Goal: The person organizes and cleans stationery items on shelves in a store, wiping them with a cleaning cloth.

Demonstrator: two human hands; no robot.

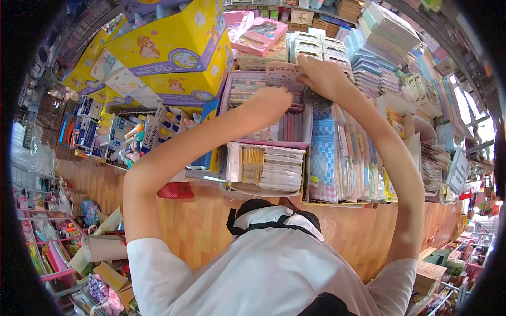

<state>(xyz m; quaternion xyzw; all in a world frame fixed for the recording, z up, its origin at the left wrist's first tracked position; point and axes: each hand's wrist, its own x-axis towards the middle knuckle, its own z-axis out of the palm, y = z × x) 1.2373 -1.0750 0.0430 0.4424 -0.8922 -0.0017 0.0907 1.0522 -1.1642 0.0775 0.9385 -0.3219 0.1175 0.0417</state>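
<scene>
My right hand [320, 78] pinches the right edge of a flat pink printed packet [280, 72], thumb near its side and fingers at its top corner. Just below and left, my left hand [270, 104] is closed with its fingers curled over the pink-rimmed box [269, 142]. What the left fingers hold, if anything, is hidden. Rows of thin packets [245, 89] stand on edge inside that box, in the left and lower compartments. A dark round item [316, 99] shows under my right wrist.
Yellow glue display boxes [163, 52] rise at the left. In front stands a white box of thin packets [271, 166]. Blue checked sleeves [323, 152] fill a box to the right. Stacked notebooks [371, 68] and a pink box [259, 36] lie behind. Wooden floor [184, 226] shows below.
</scene>
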